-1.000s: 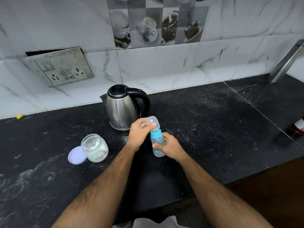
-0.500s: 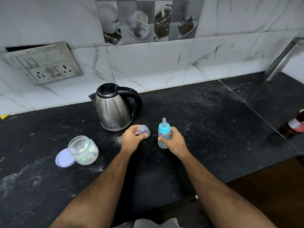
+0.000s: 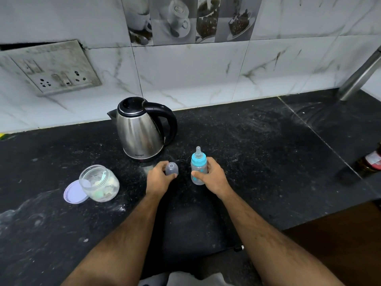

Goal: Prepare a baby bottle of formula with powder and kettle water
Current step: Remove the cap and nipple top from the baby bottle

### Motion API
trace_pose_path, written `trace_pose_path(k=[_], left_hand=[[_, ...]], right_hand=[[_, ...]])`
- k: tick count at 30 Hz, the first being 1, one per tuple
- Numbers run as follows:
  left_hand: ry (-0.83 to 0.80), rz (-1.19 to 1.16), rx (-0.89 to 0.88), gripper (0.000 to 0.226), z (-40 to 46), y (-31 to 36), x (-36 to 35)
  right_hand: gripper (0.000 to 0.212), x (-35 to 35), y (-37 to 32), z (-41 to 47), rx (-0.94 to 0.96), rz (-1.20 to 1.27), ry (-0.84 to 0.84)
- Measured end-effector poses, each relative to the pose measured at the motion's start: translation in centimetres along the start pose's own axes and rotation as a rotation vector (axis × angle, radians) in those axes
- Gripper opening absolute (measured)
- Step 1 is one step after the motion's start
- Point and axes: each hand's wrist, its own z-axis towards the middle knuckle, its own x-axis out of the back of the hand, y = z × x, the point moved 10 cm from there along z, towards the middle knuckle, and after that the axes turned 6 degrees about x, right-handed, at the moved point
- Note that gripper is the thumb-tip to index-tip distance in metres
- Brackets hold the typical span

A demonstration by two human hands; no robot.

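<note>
Your left hand [image 3: 158, 179] grips the cap [image 3: 171, 168], clear of the bottle [image 3: 198, 168] your right hand [image 3: 212, 177] steadies upright for uncapping.

On the counter [image 3: 257, 162] in front of me the kettle [image 3: 141, 131] stands at the back near the wall, with the jar [image 3: 100, 183] to its front left and the jar's lid [image 3: 73, 193] lying just left of it, tucked partly under it. My left hand [image 3: 157, 179] holds the bottle cap [image 3: 171, 168] just before the kettle, and right of it my right hand [image 3: 212, 177] grips the upright baby bottle [image 3: 198, 168]. A socket plate [image 3: 51, 69] sits on the wall behind and left of the kettle.
</note>
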Motion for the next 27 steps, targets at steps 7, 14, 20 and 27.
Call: trace_pose_path(k=[7, 14, 20, 27], left_hand=[[0.101, 0.058, -0.11, 0.076, -1.1, 1.8, 2.4], [-0.206, -0.355, -0.154, 0.043, -1.9, 8.4, 2.2], [-0.26, -0.518, -0.173, 0.016, -2.3, 11.1, 2.5], [-0.294, -0.574, -0.159, 0.025, -2.9, 12.4, 3.0]], right_hand=[[0.058, -0.5, -0.6, 0.0, 0.025, 0.078, -0.055], [0.033, -2.2, -3.1, -0.4, 0.012, 0.318, -0.221], [0.036, -2.5, -6.0, -0.6, 0.076, 0.315, -0.288], [0.04, -2.4, -7.2, -1.0, 0.071, 0.165, -0.353]])
